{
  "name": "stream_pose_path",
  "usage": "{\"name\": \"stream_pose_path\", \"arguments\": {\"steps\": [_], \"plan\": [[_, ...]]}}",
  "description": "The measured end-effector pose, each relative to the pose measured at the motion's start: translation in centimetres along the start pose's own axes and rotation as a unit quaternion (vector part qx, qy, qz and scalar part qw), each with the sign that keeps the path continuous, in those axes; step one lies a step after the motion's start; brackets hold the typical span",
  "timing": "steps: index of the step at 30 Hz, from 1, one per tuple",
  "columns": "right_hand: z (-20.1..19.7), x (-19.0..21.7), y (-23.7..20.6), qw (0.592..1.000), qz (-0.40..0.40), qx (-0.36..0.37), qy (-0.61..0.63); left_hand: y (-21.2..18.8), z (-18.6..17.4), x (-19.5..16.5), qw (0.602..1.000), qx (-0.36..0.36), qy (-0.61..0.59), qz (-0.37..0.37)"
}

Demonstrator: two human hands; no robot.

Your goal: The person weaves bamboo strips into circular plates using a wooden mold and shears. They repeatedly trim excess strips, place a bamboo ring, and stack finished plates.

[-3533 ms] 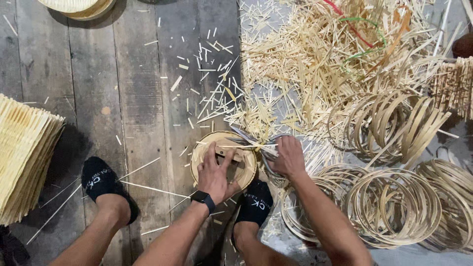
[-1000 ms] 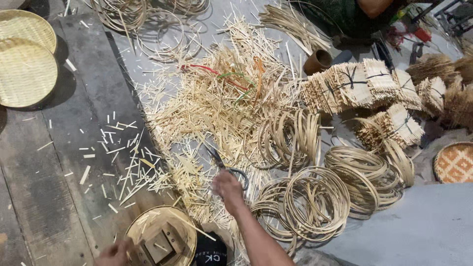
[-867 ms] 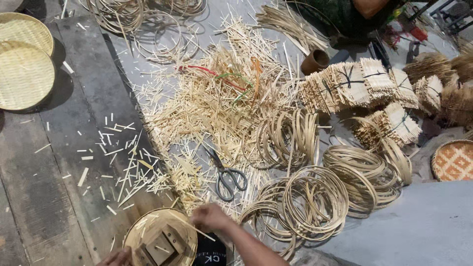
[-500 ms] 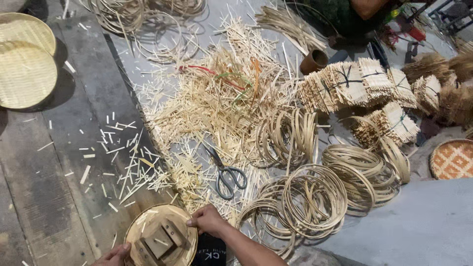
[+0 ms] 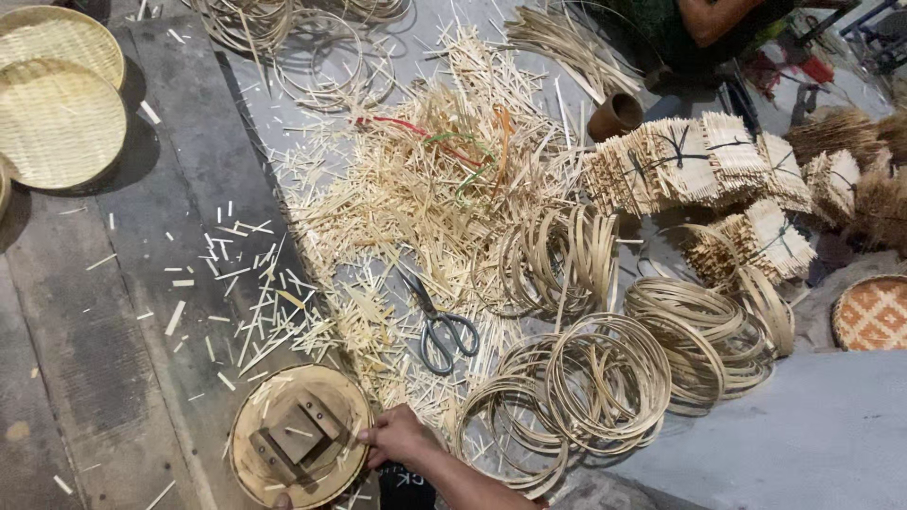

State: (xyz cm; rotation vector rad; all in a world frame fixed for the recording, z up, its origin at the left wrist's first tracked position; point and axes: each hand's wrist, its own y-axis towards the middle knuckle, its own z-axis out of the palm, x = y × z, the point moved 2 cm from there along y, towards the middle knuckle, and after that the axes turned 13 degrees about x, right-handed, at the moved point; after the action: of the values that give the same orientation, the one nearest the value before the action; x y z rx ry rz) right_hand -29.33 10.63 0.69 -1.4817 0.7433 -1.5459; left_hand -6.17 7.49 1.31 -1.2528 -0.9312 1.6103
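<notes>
Round woven bamboo tray sits on the plank floor at the bottom edge of my view, with a small wooden block lying on its face. My right hand is clenched on the tray's right rim, fingers curled over the edge. My left hand barely shows at the tray's lower rim, at the very bottom of the frame; I cannot tell whether it is gripping.

Just up and right of the tray, a pair of scissors lies among short bamboo offcuts that spread across the grey mat. Right of my right hand, coils of thin bamboo hoops overlap one another. Further right, tied bundles of bamboo strips sit in a cluster. 2 finished round trays lie at the floor's top left corner. Another person's arm shows at the top edge, well apart from me.
</notes>
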Motion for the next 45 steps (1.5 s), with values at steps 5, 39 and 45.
{"name": "stream_pose_path", "arguments": {"steps": [5,39,45], "plan": [[0.8,-1.3,0.5,0.992,-0.067,0.091,0.063,3.0,1.7,1.9,1.0,0.011,-0.023,-0.009],[9.1,4.9,-0.7,0.952,-0.216,0.08,0.203,-9.1,-2.2,-8.5,0.813,0.032,0.373,0.445],[10.9,4.7,0.3,0.96,-0.194,0.062,0.192,-8.9,-3.7,-9.9,0.793,0.026,0.409,0.451]]}}
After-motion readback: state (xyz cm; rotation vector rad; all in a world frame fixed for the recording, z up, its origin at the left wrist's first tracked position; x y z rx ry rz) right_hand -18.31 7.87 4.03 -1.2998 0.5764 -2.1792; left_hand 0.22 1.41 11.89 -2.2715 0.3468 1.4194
